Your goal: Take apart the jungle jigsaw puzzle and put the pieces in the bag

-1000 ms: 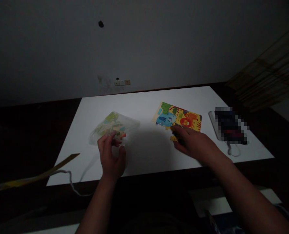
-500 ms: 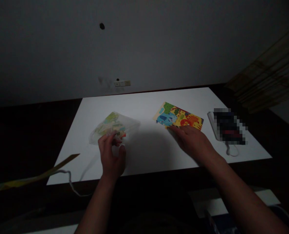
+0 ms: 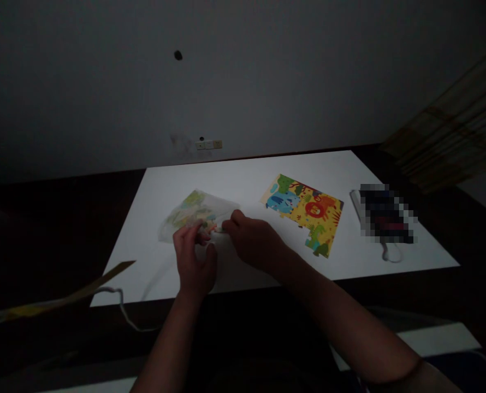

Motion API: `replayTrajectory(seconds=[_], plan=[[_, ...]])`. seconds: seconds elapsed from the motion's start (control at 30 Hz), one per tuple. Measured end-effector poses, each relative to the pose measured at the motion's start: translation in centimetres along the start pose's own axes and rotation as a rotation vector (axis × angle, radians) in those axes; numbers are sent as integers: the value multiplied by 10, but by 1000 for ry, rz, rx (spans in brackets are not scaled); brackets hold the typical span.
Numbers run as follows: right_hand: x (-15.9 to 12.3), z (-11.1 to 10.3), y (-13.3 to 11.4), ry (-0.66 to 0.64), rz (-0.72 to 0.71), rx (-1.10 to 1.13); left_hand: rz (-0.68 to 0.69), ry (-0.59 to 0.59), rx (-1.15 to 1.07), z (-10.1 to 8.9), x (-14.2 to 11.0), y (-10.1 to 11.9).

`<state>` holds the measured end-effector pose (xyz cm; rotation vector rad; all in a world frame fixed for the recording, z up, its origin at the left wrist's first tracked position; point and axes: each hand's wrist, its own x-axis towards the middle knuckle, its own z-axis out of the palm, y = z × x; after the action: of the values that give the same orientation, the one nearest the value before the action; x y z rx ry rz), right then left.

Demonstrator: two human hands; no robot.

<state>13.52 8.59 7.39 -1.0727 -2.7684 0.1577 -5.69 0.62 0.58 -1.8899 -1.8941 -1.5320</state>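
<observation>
A clear plastic bag [image 3: 177, 218] with colourful puzzle pieces inside lies on the left half of the white table. My left hand [image 3: 196, 262] grips the bag's near edge with curled fingers, its thumb held apart. At the bag's right side, my right hand [image 3: 253, 243] is closed in a pinch on a small flat puzzle piece [image 3: 220, 230], mostly covered by the fingers. Right of my hands lies a partly joined jigsaw puzzle [image 3: 308, 207] with a blue elephant, a red-maned lion and a green crocodile. Its lower left edge is stepped.
A pixelated dark object [image 3: 384, 215] rests at the right of the white table [image 3: 243, 174], with a strap loop beside it. A yellowish strip [image 3: 112, 274] and a pale cord [image 3: 122, 311] show at the left front. Behind stands a wall with sockets [image 3: 208, 145].
My right hand has moved left from the jigsaw puzzle to the plastic bag, uncovering the puzzle's lower part. My left hand stays at the bag. The view has shifted slightly.
</observation>
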Motion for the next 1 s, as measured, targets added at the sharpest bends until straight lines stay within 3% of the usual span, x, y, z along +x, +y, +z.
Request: replayTrajectory(seconds=[0.1, 0.2, 0.33, 0.5, 0.67, 0.8, 0.9, 1.0], plan=[[23, 4, -5, 124, -76, -50, -6, 5, -1, 1, -1, -1], [35, 11, -7, 156, -74, -18, -6, 15, -20, 1, 0, -2], [27, 16, -8, 150, -76, 103, -8, 20, -25, 1, 0, -2], [-25, 5, 14, 96, 23, 158, 37, 0, 27, -1, 2, 0], [-104, -6, 77, 91, 239, 88, 74, 0, 29, -1, 3, -2], [-165, 5, 120, 86, 395, 29, 79, -4, 15, -1, 3, -3], [-187, 17, 117, 89, 438, 21, 52, -16, 14, -2, 3, -1], [-187, 24, 86, 105, 451, -18, 35, -32, 38, -2, 4, 1]])
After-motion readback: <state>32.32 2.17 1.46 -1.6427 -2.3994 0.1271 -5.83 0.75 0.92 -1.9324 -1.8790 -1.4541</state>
